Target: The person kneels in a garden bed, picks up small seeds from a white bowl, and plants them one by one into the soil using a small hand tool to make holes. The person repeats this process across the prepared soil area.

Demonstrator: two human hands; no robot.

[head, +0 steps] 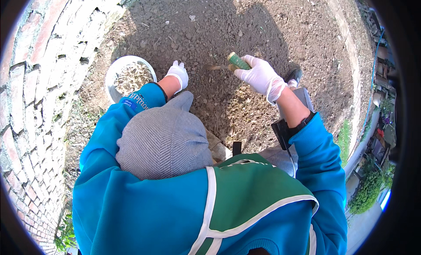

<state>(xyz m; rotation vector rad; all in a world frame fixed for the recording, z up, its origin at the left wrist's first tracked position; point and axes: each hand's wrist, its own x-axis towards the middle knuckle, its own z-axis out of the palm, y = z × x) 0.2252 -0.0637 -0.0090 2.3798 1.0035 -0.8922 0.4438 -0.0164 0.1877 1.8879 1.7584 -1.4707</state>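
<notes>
My right hand (260, 74), in a thin white glove, grips the green-wrapped handle of a small digging tool (239, 61). The tool's brownish metal end points left, low over the shaded soil; its exact shape is hard to make out. My left hand (178, 75), gloved the same way, is at the soil with its fingertips pointing away from me; whether it pinches something small does not show. Left of that hand stands a round white bowl (111, 80) holding many pale, dry, elongated pieces (133, 76), perhaps pods or bulbs. My left forearm passes beside its rim.
Bare, crumbly soil (210, 28) spreads ahead. A brick wall (24, 87) rises along the left. On the right run a pale narrow edging strip (351, 54) and a blue hose or cord (373, 70). Green plants (344, 140) grow beside the strip. A dark shoe (295, 75) rests beyond my right wrist.
</notes>
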